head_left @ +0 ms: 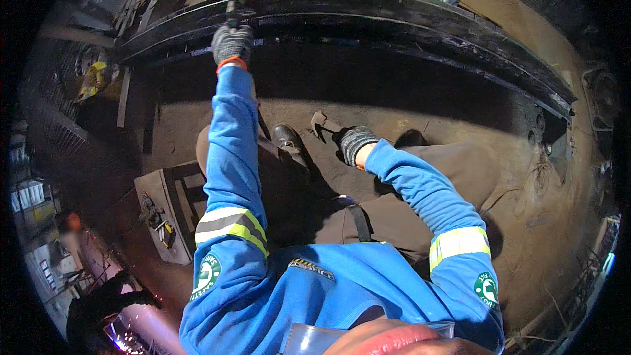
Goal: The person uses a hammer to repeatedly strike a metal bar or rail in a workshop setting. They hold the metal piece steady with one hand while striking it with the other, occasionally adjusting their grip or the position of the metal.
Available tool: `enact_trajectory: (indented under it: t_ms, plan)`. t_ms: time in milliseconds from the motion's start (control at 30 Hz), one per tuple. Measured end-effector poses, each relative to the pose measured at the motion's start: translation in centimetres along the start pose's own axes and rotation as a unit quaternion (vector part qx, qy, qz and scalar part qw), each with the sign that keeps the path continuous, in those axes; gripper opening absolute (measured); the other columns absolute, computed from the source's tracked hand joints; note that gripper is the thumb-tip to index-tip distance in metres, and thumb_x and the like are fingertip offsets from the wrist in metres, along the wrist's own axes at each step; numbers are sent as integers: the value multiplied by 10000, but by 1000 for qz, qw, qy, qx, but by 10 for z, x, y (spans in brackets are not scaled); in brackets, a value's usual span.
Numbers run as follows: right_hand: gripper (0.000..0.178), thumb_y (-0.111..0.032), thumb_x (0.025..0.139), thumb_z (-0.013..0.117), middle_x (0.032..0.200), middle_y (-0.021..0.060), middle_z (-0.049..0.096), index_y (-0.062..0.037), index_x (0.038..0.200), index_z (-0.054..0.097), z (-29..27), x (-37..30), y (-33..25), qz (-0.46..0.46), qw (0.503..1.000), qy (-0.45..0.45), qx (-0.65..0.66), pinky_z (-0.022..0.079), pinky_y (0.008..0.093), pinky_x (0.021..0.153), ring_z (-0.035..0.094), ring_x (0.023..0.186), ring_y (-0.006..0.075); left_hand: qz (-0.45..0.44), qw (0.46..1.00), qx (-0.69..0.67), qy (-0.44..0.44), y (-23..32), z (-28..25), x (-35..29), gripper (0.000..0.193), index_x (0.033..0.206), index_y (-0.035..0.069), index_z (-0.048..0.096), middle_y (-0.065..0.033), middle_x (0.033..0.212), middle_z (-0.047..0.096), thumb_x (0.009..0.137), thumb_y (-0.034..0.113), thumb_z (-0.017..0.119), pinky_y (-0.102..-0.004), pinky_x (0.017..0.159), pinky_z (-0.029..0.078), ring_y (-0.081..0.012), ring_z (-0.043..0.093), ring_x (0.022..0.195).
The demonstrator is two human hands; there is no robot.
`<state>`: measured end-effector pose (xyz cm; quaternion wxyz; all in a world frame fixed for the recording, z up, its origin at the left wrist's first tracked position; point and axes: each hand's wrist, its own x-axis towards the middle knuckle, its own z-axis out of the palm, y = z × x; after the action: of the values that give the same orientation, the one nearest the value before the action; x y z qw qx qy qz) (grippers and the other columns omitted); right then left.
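Left hand [233,44] at beam edge [368,16], right hand [357,145] gripping tool [320,123], floor [284,109] between

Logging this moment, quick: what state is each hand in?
Left hand: closed on a dark tool, type unclear.
Right hand: closed on a hammer-like tool.

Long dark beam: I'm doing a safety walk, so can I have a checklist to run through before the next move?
1. Gloves on: ok; left grip and right grip are both in knitted gloves.
2. Hand tool held: ok; right grip is closed around it, away from the beam.
3. Left grip secure: cannot tell; it closes on a dark item at the beam, firmness not visible.
4. Surroundings spark-free: not ok; sparks show at lower left.
5. Beam supported: cannot tell; its underside is in shadow.
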<state>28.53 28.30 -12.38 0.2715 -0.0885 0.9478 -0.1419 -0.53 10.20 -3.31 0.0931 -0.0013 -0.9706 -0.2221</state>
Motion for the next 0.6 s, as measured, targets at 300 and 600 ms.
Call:
enact_trajectory:
  t_ms: [300, 600]
  plan:
    - [325, -302, 760, 569, 897, 173, 624, -53, 965, 611, -2, 1, -1, 14, 1000, -12, 8, 499, 414, 675, 614, 806, 326, 150, 988, 33, 9, -32, -43, 62, 222, 799, 5, 634, -157, 739, 625, 760, 203, 544, -357, 640, 447, -269, 603, 720]
    - [272, -221, 752, 539, 918, 160, 628, -73, 965, 621, -15, 3, -1, 11, 1000, -10, -18, 495, 413, 688, 617, 830, 303, 229, 967, 40, -105, 3, -14, 61, 186, 897, 96, 630, -126, 863, 633, 733, 138, 552, -386, 717, 475, -302, 606, 806]
